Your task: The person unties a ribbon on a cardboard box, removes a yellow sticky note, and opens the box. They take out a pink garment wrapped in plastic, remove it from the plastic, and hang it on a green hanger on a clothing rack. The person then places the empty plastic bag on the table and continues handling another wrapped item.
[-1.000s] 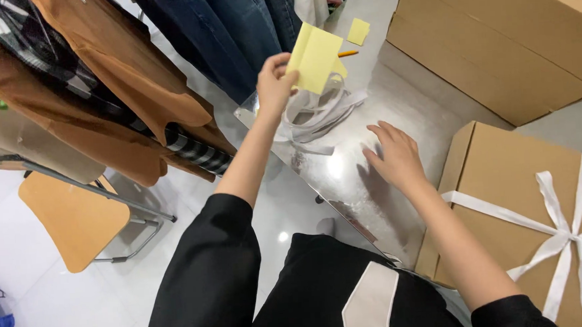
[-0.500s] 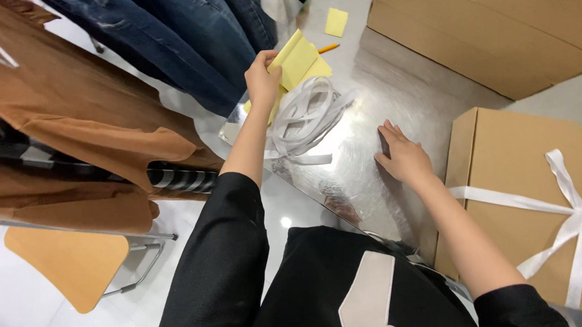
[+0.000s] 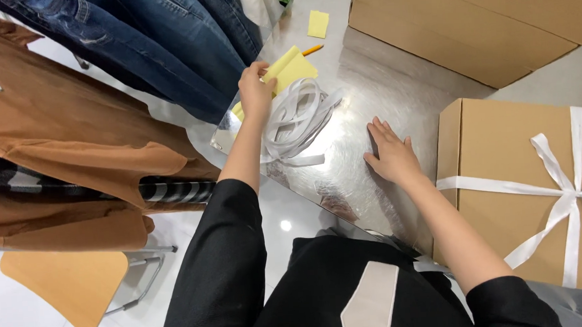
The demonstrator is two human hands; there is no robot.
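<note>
Upper centre of the frame, the left hand (image 3: pixel 256 92) pinches a yellow paper sheet (image 3: pixel 291 68) above the coiled white ribbon (image 3: pixel 295 120). The right hand (image 3: pixel 391 157) lies open and flat on the steel worktop (image 3: pixel 367 93), beside the ribbon-tied cardboard box (image 3: pixel 530 171). This looks like the sheet being set down; it needs lowering level.

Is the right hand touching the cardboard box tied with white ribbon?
Apart. In the head view the right hand lies flat on the metal table, and a strip of bare table shows between it and the ribboned cardboard box.
</note>
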